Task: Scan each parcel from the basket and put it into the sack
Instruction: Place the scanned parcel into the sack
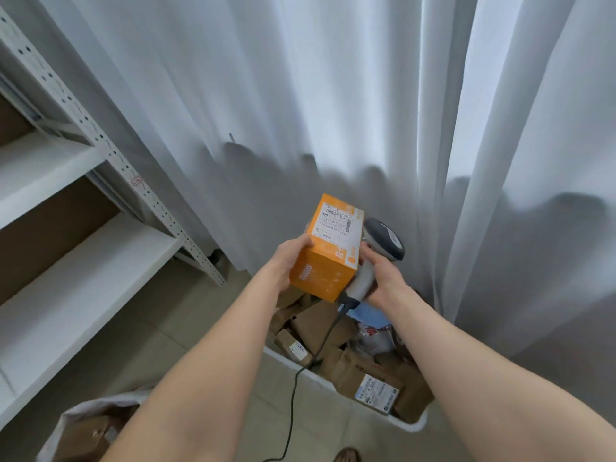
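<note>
**Orange box held beside scanner, above the basket**

The left hand [289,261] grips an orange box [328,251], its printed label facing up. The right hand [383,278] holds the grey scanner [381,240] by its handle, touching the box's right side. Below them, a white basket [413,426] holds brown parcels [320,325]. The scanner's cable [293,395] trails down across the basket's rim. A sack [76,411] lies at lower left, beneath a white shelf [66,261].

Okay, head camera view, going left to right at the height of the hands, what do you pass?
Shelving unit → left hand → orange parcel → right hand. The scanner overlaps the right hand that grips it, so it is left out of the order.
</note>
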Demonstrator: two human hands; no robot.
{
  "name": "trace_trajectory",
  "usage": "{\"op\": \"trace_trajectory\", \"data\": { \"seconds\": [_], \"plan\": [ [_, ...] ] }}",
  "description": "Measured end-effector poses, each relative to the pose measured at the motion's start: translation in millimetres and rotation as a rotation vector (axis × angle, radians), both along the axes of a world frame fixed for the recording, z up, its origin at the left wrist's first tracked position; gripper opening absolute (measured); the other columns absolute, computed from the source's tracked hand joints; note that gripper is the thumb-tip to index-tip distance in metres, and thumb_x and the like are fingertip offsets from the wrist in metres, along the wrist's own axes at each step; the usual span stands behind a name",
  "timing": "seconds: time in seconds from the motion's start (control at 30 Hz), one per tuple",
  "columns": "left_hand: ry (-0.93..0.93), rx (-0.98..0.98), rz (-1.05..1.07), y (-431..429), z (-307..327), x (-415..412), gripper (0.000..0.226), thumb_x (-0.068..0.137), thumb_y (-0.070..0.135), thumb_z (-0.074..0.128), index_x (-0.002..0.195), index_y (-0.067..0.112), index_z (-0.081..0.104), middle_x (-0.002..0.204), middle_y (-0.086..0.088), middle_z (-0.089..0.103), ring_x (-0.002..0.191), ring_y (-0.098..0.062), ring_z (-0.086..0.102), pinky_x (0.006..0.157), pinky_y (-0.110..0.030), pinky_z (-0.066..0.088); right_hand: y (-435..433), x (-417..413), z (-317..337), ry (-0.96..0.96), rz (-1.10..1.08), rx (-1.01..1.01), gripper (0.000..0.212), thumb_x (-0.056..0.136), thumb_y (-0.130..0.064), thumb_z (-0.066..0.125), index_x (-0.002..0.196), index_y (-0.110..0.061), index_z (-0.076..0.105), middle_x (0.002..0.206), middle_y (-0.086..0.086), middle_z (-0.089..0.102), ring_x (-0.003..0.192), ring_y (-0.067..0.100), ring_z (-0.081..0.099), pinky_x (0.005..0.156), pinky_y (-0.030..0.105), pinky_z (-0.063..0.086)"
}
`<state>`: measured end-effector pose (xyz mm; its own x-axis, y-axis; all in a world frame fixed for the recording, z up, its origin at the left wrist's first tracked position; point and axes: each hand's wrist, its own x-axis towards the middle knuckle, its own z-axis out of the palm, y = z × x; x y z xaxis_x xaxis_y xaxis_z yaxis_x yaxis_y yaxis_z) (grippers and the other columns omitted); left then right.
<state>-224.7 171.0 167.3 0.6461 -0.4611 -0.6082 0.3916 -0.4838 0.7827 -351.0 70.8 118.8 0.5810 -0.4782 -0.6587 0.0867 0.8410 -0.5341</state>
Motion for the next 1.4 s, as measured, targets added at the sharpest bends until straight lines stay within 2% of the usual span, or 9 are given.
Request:
{"op": "trace_trajectory", "data": {
  "seconds": [0.13,0.33,0.43,0.5,0.63,0.8,0.9,1.2,1.4],
  "plan": [
    [-0.002,-0.043,-0.083,13,21,-9,0.061,0.082,0.034,0.058,0.139,0.023,0.039,0.119,-0.009,0.059,0.104,-0.026,0.059,0.082,-0.039,0.051,1,-1,29,0.066,0.044,-0.165,0.035,0.084,-0.011,0.073,0.117,-0.010,0.063,0.106,0.013,0.073,0.098,0.033,0.069,0.091,0.056,0.052],
    [0.071,-0.073,0.033,34,59,-7,0.061,0.085,0.047,0.066,0.134,0.025,0.036,0.105,-0.009,0.059,0.085,-0.024,0.060,0.060,-0.037,0.049,14,1,62,0.043,0.126,-0.238,0.033,0.080,0.003,0.071,0.111,-0.004,0.064,0.107,0.018,0.071,0.095,0.035,0.069,0.084,0.053,0.055],
    [0.100,-0.085,0.035,44,66,-3,0.075,0.077,0.040,0.076,0.140,0.027,0.036,0.117,-0.011,0.063,0.096,-0.030,0.065,0.071,-0.044,0.055,24,7,74,0.017,0.171,-0.294,0.026,0.079,0.007,0.069,0.103,-0.005,0.066,0.105,0.019,0.072,0.095,0.037,0.069,0.088,0.055,0.054],
    [0.062,-0.102,0.039,53,67,1,0.075,0.079,0.030,0.075,0.142,0.027,0.034,0.122,-0.012,0.060,0.098,-0.030,0.064,0.070,-0.044,0.055,29,13,81,0.033,0.179,-0.328,0.024,0.082,0.004,0.068,0.102,-0.008,0.064,0.104,0.018,0.072,0.095,0.036,0.070,0.089,0.055,0.054],
    [-0.012,-0.170,0.046,70,62,15,0.093,0.077,0.015,0.077,0.149,0.026,0.019,0.133,-0.014,0.052,0.108,-0.034,0.061,0.092,-0.052,0.051,37,29,97,0.095,0.079,-0.431,0.015,0.087,-0.004,0.066,0.099,-0.012,0.062,0.100,0.009,0.067,0.095,0.026,0.063,0.092,0.045,0.052],
    [-0.051,-0.177,0.057,94,60,35,0.092,0.079,0.012,0.075,0.150,0.024,0.017,0.136,-0.014,0.049,0.108,-0.031,0.059,0.084,-0.044,0.053,54,38,119,0.030,0.109,-0.382,0.009,0.091,-0.008,0.062,0.098,-0.010,0.056,0.073,0.011,0.063,0.059,0.017,0.056,0.060,0.029,0.049],
    [-0.045,-0.170,0.054,104,54,45,0.091,0.080,0.012,0.075,0.150,0.023,0.018,0.136,-0.013,0.049,0.107,-0.030,0.059,0.084,-0.043,0.053,69,44,130,0.063,0.195,-0.428,0.014,0.091,-0.010,0.061,0.103,-0.006,0.055,0.065,0.010,0.059,0.049,0.014,0.051,0.049,0.025,0.047],
    [-0.030,-0.165,0.006,113,43,53,0.086,0.081,0.016,0.074,0.148,0.025,0.020,0.136,-0.011,0.049,0.108,-0.029,0.056,0.090,-0.045,0.051,93,56,148,0.169,0.277,-0.481,0.022,0.088,-0.012,0.062,0.107,-0.003,0.059,0.066,0.008,0.060,0.048,0.013,0.050,0.048,0.025,0.046],
    [-0.001,-0.212,-0.020,117,40,50,0.087,0.081,0.016,0.074,0.148,0.025,0.021,0.134,-0.011,0.051,0.111,-0.031,0.058,0.090,-0.047,0.052,99,53,153,0.207,0.259,-0.503,0.014,0.087,-0.014,0.064,0.095,-0.005,0.057,0.064,0.008,0.060,0.045,0.013,0.048,0.046,0.023,0.044]
  ]
}}
